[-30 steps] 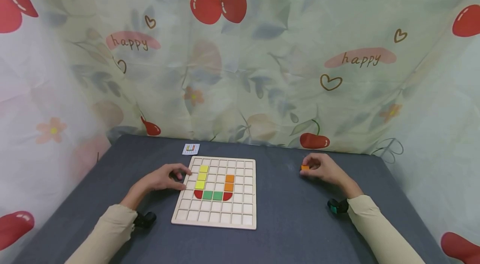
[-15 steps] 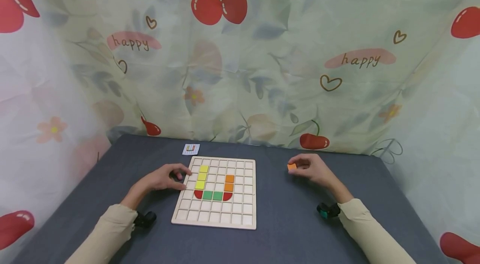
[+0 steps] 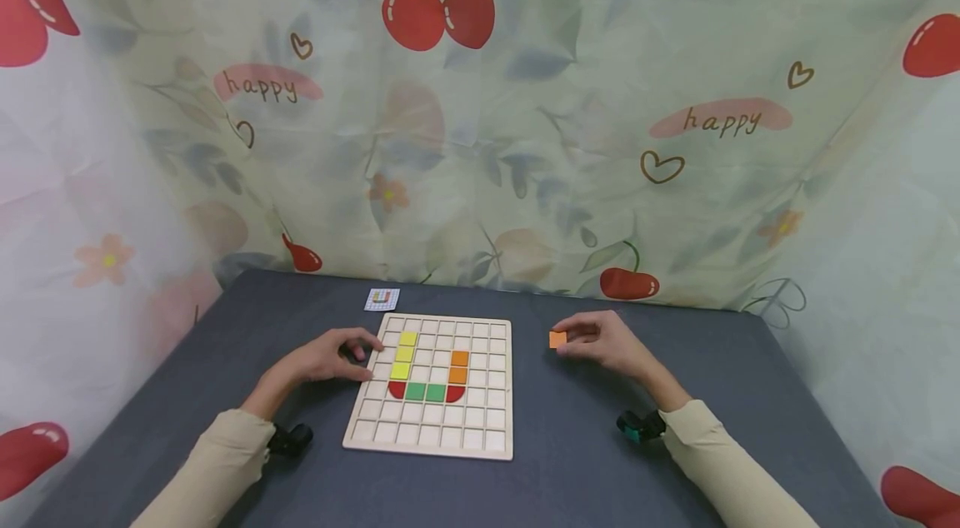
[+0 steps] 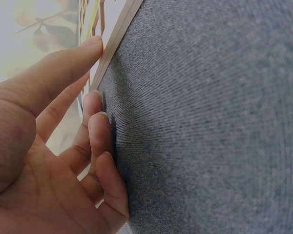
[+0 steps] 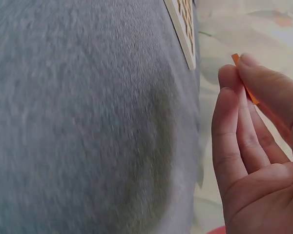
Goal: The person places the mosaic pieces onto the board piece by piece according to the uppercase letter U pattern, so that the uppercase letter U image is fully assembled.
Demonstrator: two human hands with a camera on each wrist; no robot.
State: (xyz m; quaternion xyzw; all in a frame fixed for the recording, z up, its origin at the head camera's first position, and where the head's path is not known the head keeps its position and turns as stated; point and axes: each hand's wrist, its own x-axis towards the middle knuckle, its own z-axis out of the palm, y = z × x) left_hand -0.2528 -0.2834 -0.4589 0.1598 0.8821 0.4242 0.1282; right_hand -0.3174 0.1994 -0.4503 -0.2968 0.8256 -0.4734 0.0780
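Note:
My right hand (image 3: pixel 611 345) pinches a square orange tile (image 3: pixel 557 340) between thumb and fingertips, raised above the table to the right of the wooden grid board (image 3: pixel 483 396). In the right wrist view the tile (image 5: pixel 253 95) appears edge-on, partly behind the thumb. My left hand (image 3: pixel 330 355) touches the board's left edge with thumb and index finger; its other fingers bend loosely beside it, near the cloth. On the board lie three yellow tiles (image 3: pixel 404 354), two orange tiles (image 3: pixel 458 367), two green tiles (image 3: pixel 425 391) and two rounded red tiles (image 3: pixel 454 393), forming a U.
A small card (image 3: pixel 382 299) with a coloured U pattern lies behind the board. Dark grey cloth (image 3: pixel 570 461) covers the table. A printed curtain (image 3: pixel 480 178) hangs at the back and sides, and a thin looped cord (image 3: pixel 783 303) shows at the back right corner.
My right hand has moved left towards the board, carrying the orange tile, whose flat face now shows more. My left hand has stayed at the board's edge.

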